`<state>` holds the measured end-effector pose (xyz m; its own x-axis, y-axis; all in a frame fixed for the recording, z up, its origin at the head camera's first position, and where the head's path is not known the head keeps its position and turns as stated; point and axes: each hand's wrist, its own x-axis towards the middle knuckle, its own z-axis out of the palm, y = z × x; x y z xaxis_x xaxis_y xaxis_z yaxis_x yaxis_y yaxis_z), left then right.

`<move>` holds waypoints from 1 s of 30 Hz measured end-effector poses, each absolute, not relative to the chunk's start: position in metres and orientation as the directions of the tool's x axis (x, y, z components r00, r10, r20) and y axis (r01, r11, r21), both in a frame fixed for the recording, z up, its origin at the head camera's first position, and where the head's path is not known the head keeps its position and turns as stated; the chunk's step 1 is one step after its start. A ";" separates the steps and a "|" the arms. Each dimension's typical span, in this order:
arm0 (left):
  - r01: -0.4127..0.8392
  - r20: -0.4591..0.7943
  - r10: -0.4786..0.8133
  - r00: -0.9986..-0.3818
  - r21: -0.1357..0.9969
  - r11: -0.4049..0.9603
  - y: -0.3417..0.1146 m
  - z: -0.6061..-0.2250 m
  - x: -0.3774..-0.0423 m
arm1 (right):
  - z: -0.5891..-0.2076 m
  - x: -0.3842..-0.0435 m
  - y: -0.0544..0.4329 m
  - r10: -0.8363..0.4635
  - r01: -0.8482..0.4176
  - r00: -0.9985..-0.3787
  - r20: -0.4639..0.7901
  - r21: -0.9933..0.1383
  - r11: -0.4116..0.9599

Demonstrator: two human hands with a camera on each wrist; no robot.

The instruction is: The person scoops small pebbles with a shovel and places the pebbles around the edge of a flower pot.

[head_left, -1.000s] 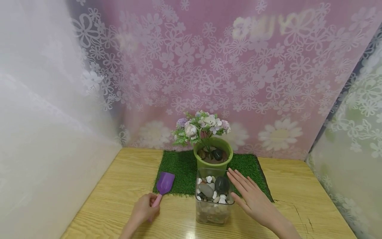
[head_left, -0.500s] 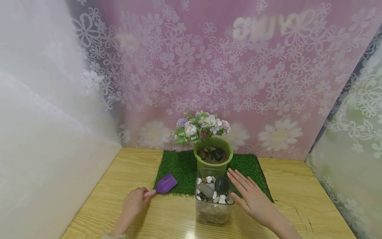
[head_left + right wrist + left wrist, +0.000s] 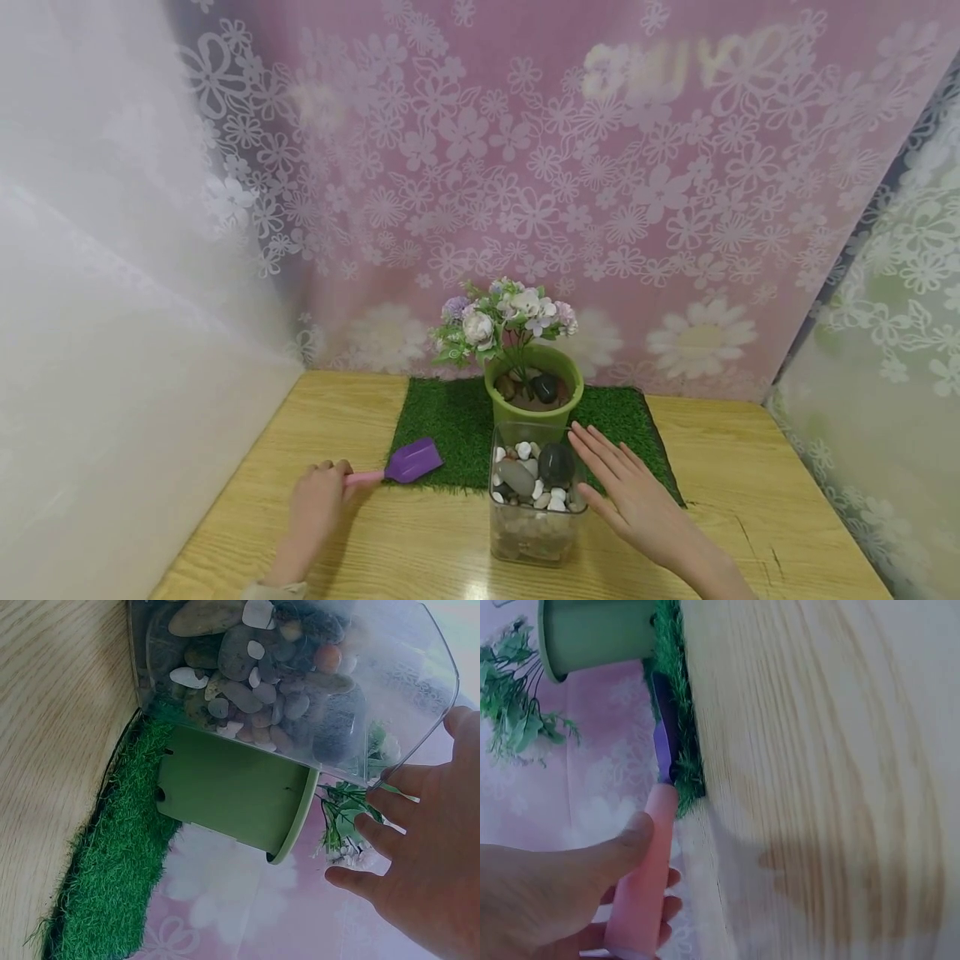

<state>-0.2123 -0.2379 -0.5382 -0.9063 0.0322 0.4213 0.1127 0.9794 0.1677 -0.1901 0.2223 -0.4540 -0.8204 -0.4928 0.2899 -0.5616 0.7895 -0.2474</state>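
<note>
My left hand [image 3: 317,506] grips the pink handle [image 3: 641,892] of a small garden trowel [image 3: 414,461]. The trowel's purple scoop points right, over the left front corner of the green turf mat. My right hand [image 3: 632,500], fingers straight, lies along the right side of a clear square container [image 3: 534,542]; in the right wrist view its fingertips are at the rim. Grey, white and black pebbles [image 3: 244,697] fill much of the container. Right behind it stands a green flowerpot [image 3: 538,412] with artificial flowers [image 3: 510,317] and some stones inside.
The artificial turf mat [image 3: 450,417] lies under the pot on a wooden table [image 3: 420,550]. A pink flowered curtain [image 3: 525,167] hangs behind the table, with pale sheets [image 3: 135,333] along both sides.
My left hand has drawn back to the left with the trowel, whose scoop has swung from pointing away to pointing right. My right hand and the container stay in place.
</note>
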 end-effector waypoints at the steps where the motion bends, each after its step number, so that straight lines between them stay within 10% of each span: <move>1: 0.127 0.430 0.046 -0.902 0.160 0.979 -0.239 -0.538 -0.212 | -0.454 -0.190 0.222 -0.494 -0.562 -0.820 0.289 -0.247 0.789; 18: 0.344 0.674 0.314 -0.669 -0.094 0.934 -0.256 -0.528 -0.217 | -0.452 -0.189 0.221 -0.489 -0.558 -0.824 0.285 -0.262 0.787; 30: 0.412 0.755 0.297 -0.584 -0.039 0.910 -0.254 -0.494 -0.219 | -0.453 -0.189 0.222 -0.490 -0.560 -0.823 0.288 -0.267 0.784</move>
